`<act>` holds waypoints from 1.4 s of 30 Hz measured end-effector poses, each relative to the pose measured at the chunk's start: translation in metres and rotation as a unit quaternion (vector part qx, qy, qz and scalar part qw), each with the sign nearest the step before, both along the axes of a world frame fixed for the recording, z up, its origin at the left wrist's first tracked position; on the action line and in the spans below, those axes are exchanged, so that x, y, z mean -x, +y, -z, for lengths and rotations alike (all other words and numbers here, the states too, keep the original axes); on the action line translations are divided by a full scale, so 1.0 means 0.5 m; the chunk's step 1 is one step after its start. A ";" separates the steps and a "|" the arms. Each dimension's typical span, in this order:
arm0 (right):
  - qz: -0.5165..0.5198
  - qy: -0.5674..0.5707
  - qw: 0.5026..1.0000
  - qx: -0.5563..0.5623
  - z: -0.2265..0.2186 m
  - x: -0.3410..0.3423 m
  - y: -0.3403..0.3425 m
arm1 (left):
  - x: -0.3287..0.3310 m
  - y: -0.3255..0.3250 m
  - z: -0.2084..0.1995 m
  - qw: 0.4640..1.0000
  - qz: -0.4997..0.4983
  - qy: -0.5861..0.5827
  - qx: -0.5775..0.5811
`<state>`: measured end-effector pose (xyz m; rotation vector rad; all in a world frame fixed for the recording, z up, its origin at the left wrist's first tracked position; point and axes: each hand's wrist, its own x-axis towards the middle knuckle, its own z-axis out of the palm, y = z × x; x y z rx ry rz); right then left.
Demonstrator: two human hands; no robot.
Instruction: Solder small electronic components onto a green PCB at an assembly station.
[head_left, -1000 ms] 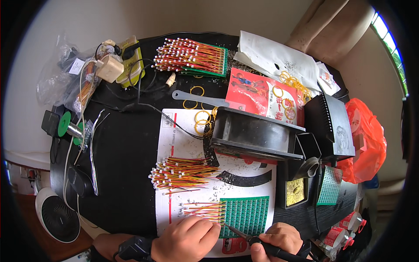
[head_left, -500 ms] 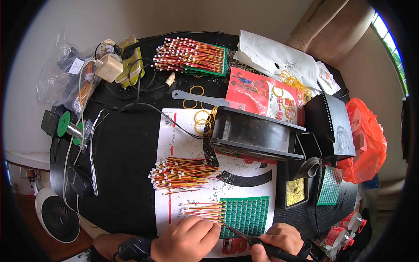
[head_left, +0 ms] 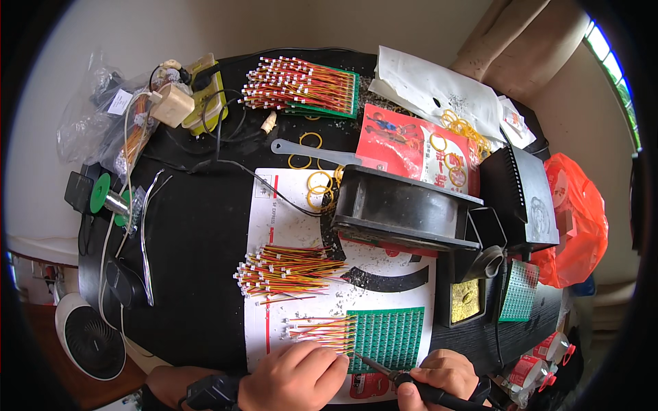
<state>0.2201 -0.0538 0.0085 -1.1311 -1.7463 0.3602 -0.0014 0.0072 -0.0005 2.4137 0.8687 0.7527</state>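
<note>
My right hand (head_left: pixel 442 375) is wrapped round the black handle of a soldering iron (head_left: pixel 381 368). The iron's thin tip rests at the left part of a green circuit board panel (head_left: pixel 392 330), close to my left fingertips. My left hand (head_left: pixel 295 375) is closed in a pinch at the panel's left edge, on a connector wire mostly hidden by the fingers. Above that hand, several red and yellow wires (head_left: pixel 322 330) with white plugs run leftward from the panel edge. A loose pile of similar wires (head_left: pixel 291 272) lies farther back on the white sheet (head_left: pixel 258 329).
A black fan (head_left: pixel 404 205) stands behind the panel. Right of it are an iron holder with yellow sponge (head_left: pixel 466 301), a black box (head_left: pixel 519 198) and another green panel (head_left: pixel 519 293). Wired panels (head_left: pixel 301 85) are stacked far back; a solder spool (head_left: pixel 101 194) is left. Yellow rubber bands (head_left: pixel 319 183) lie mid-table.
</note>
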 end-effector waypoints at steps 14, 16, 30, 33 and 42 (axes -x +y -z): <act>-0.010 -0.005 1.000 -0.004 -0.003 0.001 0.012 | 0.005 -0.002 0.005 1.000 0.011 0.029 -0.004; -0.008 -0.002 1.000 0.003 -0.009 0.003 0.013 | 0.005 -0.002 0.005 1.000 0.012 0.028 -0.002; -0.031 -0.031 0.999 -0.031 0.004 -0.014 0.001 | 0.002 -0.001 0.006 0.999 0.019 0.028 0.013; -0.033 -0.018 0.999 -0.023 0.008 -0.011 0.006 | 0.003 0.001 0.006 1.000 0.010 0.021 0.010; -0.034 -0.047 0.998 -0.039 0.009 -0.012 0.010 | 0.001 0.001 -0.001 0.998 0.001 0.006 0.058</act>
